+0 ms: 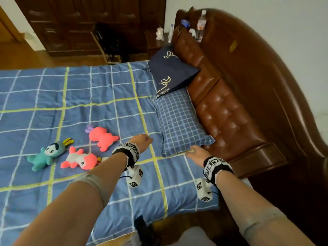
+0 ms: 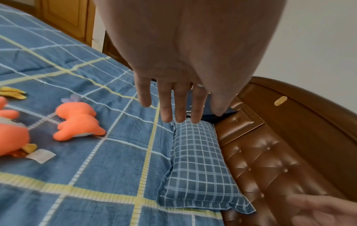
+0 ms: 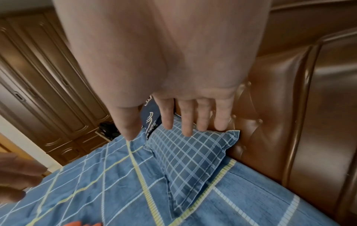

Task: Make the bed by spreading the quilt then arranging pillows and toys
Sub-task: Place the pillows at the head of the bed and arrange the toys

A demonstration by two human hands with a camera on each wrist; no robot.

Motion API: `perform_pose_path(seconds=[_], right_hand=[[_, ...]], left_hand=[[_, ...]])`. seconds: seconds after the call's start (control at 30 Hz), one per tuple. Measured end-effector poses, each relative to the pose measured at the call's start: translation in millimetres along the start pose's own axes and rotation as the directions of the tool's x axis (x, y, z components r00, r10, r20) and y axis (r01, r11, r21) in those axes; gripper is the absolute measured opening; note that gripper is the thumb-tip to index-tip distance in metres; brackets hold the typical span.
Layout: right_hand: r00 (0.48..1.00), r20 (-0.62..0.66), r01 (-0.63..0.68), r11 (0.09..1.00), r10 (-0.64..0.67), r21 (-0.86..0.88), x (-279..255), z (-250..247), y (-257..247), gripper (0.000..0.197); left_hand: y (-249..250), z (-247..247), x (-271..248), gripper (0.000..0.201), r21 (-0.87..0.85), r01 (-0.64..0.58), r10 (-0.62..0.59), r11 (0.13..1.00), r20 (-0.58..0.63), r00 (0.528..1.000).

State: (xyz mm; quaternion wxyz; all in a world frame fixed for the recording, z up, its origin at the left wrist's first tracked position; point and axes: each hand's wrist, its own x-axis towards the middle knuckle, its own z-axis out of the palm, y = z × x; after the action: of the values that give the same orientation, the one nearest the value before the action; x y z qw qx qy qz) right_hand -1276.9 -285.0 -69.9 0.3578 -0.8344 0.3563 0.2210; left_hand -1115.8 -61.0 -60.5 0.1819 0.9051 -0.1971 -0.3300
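The blue checked quilt (image 1: 79,96) lies spread flat over the bed. A blue plaid pillow (image 1: 179,121) rests against the headboard, with a navy pillow (image 1: 170,70) beyond it. Three plush toys lie on the quilt: a teal one (image 1: 46,155), a pink-and-white one (image 1: 81,160) and a pink one (image 1: 103,137). My left hand (image 1: 143,141) hovers over the quilt just left of the plaid pillow, fingers straight and holding nothing (image 2: 173,107). My right hand (image 1: 197,153) hovers at the pillow's near corner, fingers spread and relaxed (image 3: 185,120), holding nothing.
A brown tufted leather headboard (image 1: 230,112) runs along the right. Bottles (image 1: 201,25) stand on its top ledge. A small nightstand (image 1: 156,41) with a figurine and a dark wardrobe (image 1: 79,23) stand beyond the bed. The bed's near edge (image 1: 159,221) is below my arms.
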Motion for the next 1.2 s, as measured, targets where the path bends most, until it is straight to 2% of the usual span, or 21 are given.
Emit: perform_pose_path(seconds=[0.13,0.27,0.4,0.5,0.57,0.63,0.67,0.73,0.8,0.9,1.03,1.1,1.13,1.2], right_hand=[[0.999,-0.003,-0.036,0.998,0.036,-0.042,73,-31,3,0.088],[0.998,-0.04,-0.052,0.998,0.051,-0.032,180,-46,1,0.106],[0.996,-0.016,-0.094,0.992,0.093,-0.079,288,-22,13,0.125],[0.983,-0.05,-0.181,0.979,0.177,-0.09,346,-5,29,0.139],[0.968,-0.113,-0.232,0.971,0.223,-0.065,374,3,39,0.142],[0.953,-0.156,-0.266,0.964,0.261,-0.015,393,12,51,0.131],[0.953,-0.159,-0.259,0.966,0.257,0.009,400,18,57,0.115],[0.968,-0.158,-0.196,0.98,0.197,0.02,403,28,62,0.068],[0.982,-0.155,-0.112,0.994,0.111,0.005,394,32,55,0.041],[0.994,-0.11,-0.01,0.999,0.015,0.044,372,27,34,0.034],[0.997,-0.04,0.068,0.967,-0.06,0.246,336,17,17,0.04],[0.994,-0.005,0.108,0.951,-0.112,0.291,312,18,9,0.043],[0.99,0.037,0.117,0.948,-0.134,0.296,296,20,5,0.041],[0.98,0.13,0.104,0.945,-0.151,0.31,269,41,8,0.037]], left_hand=[[29,2,55,0.046,-0.008,0.033,-0.033,0.999,-0.029,0.999],[52,17,114,0.054,-0.075,0.118,-0.123,0.99,-0.072,0.99],[46,47,169,0.068,-0.172,0.27,-0.28,0.947,-0.031,0.96],[36,75,207,0.069,-0.143,0.349,-0.353,0.926,-0.003,0.936],[27,93,229,0.069,-0.132,0.392,-0.395,0.91,0.005,0.919],[19,108,244,0.071,-0.147,0.412,-0.416,0.899,0.004,0.909],[14,116,248,0.072,-0.16,0.42,-0.424,0.893,0.007,0.906],[7,127,252,0.069,-0.174,0.445,-0.448,0.878,0.026,0.894],[-1,136,249,0.066,-0.19,0.475,-0.476,0.859,0.041,0.878],[-10,137,247,0.069,-0.208,0.513,-0.513,0.833,0.061,0.856],[-9,119,250,0.076,-0.296,0.533,-0.533,0.793,0.088,0.842],[-9,110,252,0.091,-0.379,0.525,-0.524,0.762,0.116,0.844],[-10,108,252,0.105,-0.407,0.527,-0.529,0.746,0.117,0.84],[-22,103,245,0.127,-0.424,0.562,-0.567,0.71,0.128,0.814]])
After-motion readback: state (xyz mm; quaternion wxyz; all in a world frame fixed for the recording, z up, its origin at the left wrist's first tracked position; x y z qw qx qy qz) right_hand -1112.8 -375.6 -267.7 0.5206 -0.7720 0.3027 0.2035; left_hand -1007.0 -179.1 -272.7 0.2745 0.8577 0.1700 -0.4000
